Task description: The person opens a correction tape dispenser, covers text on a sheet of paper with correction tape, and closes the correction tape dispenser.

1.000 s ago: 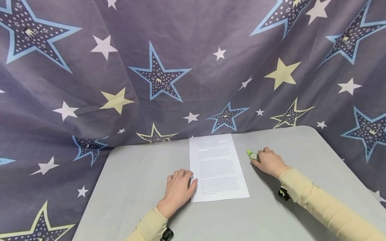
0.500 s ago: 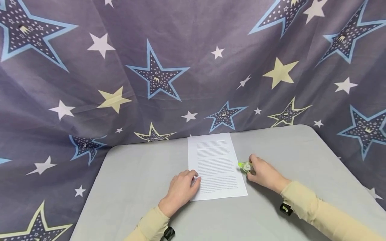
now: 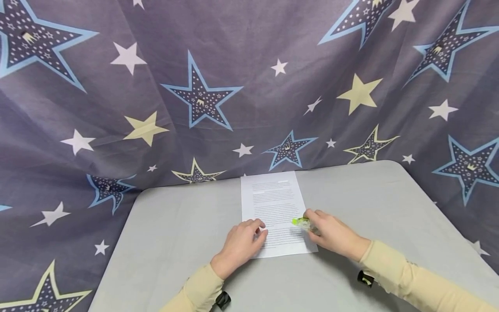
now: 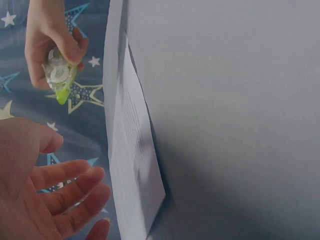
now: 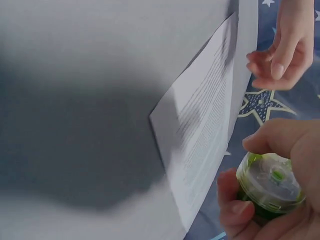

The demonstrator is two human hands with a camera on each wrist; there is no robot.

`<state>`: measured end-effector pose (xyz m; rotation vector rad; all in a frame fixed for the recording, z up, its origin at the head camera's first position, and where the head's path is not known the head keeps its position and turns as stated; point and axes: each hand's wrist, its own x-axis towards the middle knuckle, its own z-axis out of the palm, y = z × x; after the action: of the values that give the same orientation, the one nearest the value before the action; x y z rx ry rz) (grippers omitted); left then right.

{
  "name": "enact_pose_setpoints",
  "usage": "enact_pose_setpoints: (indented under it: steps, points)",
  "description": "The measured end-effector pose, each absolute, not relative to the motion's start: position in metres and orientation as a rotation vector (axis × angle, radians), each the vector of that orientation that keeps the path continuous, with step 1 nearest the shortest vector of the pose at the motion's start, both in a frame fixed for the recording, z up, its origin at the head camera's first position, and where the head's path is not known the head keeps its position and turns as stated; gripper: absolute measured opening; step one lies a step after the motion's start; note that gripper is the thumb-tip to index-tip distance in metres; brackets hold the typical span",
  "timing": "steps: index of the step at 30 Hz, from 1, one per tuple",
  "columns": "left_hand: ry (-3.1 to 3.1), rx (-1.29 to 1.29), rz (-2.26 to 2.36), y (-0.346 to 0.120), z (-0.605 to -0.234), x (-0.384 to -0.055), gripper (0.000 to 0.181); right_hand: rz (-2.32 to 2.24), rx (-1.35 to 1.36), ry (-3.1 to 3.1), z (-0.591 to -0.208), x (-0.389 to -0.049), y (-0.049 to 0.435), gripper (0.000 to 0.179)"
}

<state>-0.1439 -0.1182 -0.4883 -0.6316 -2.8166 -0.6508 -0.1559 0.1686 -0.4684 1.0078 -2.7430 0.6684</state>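
Note:
A printed sheet of paper (image 3: 270, 195) lies flat at the table's far edge; short white gaps break a few of its upper text lines. My right hand (image 3: 333, 234) holds a clear and green correction tape dispenser (image 3: 303, 223) over the sheet's right side, its bright green tip aimed left. In the right wrist view, the thumb and curled fingers grip the round dispenser body (image 5: 272, 182). My left hand (image 3: 241, 242) hovers over the sheet's lower left, its loosely bent fingers holding nothing. The left wrist view shows those fingers (image 4: 70, 195) apart from the paper.
The sheet rests on a grey-covered table (image 3: 187, 225) with rounded far corners. Directly behind it hangs a dark curtain (image 3: 249, 52) printed with stars. Dark wrist-worn devices sit under both light sleeves (image 3: 393, 264).
The right hand has brought the correction tape dispenser leftward and nearer, from beside the sheet to over it. The left hand has shifted slightly right, farther over the paper.

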Motion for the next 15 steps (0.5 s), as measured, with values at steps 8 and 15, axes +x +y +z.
enact_pose_setpoints:
  steps: [8,15]
  points:
    - [-2.806,-0.749,-0.829,-0.108,-0.482,-0.145,0.016,0.68,1.093,-2.715,-0.462,-0.153,0.158,0.023]
    - [-2.763,-0.794,-0.955,-0.1,-0.479,-0.145,0.019,0.653,1.186,-2.666,-0.455,-0.151,0.152,0.02]
